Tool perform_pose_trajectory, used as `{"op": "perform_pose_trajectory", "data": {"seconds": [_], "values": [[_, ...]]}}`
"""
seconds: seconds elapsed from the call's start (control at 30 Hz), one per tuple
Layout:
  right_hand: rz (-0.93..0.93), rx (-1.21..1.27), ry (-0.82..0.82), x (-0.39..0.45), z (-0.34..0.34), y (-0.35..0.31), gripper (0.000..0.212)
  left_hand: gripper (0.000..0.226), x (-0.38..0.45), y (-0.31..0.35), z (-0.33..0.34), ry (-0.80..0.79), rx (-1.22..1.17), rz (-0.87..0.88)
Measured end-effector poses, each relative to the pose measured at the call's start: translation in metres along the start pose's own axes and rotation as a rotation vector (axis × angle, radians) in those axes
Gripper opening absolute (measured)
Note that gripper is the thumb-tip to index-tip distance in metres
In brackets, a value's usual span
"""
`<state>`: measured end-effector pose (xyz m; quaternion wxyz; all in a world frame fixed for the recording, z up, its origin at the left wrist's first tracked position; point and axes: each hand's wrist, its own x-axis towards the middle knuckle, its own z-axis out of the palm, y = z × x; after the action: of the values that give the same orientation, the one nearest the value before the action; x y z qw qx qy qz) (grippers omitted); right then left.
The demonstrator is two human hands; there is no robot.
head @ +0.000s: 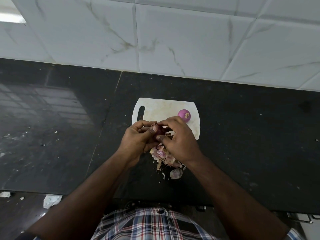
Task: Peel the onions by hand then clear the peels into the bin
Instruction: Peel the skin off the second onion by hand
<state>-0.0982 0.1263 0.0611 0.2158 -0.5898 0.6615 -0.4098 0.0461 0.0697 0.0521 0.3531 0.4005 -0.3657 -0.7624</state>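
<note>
- Head view: left hand [138, 138] grips an onion [158, 131]; right hand [176, 137] pinches its skin.
- Peeled onion [184, 115] sits on the cutting board [161, 108].
- Peels [164, 155] lie on the counter [242, 135].

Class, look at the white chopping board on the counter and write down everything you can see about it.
The chopping board is white, looks plastic, with rounded corners and a slot handle cut near its left edge. Its surface shows faint yellowish stains. It lies flat on the dark countertop, close to the tiled wall. A peeled purple onion sits on its right part. The person's hands, working above, hide its near edge, where loose peels pile up on the counter.
</note>
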Motion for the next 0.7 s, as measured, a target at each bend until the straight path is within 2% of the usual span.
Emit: {"op": "perform_pose_trajectory", "data": {"seconds": [0.13,0.37,0.57,0.7], "values": [[-0.024,0.019,0.109,-0.0034,0.0060,-0.0003,0.019,0.039,0.0004,0.0004,0.0024,0.017,0.018,0.014],[-0.027,-0.038,0.016,-0.0011,0.0089,0.0015,0.015,0.034,-0.0016,0.0004,0.0025,0.042,0.065,0.034],[0.009,0.031,0.080,-0.0007,0.0068,-0.0003,0.025,0.033,0.0009,0.0071,0.0027,0.029,0.056,0.044],[0.012,0.016,0.053,-0.0006,0.0075,0.0020,0.021,0.038,0.0005,0.0026,0.0016,0.035,0.078,0.036]]}}
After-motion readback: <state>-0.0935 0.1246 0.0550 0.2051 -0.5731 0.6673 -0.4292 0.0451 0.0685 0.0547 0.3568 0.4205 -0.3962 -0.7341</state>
